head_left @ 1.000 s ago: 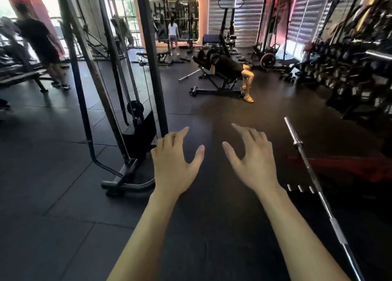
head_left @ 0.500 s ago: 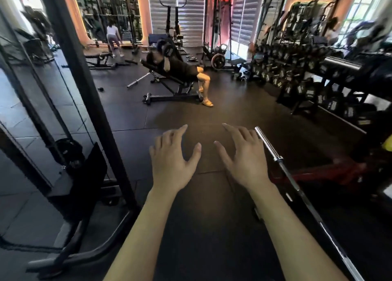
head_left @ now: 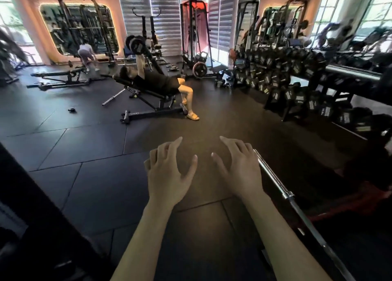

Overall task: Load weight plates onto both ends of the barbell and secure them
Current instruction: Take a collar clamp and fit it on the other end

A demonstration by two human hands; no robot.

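Both hands are empty with fingers spread: left hand at centre, right hand just beside the bare barbell running to lower right. A dumbbell rack fills the upper right; a bench stands at upper centre.

Daylight is glaring through the windows behind the dumbbell rack; below it the floor is lying dim, and edges beside it are smearing and bending.

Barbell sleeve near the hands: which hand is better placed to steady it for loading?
Probably the right hand: open and empty, it hovers beside the bare barbell sleeve. The left hand, also empty, is farther away.
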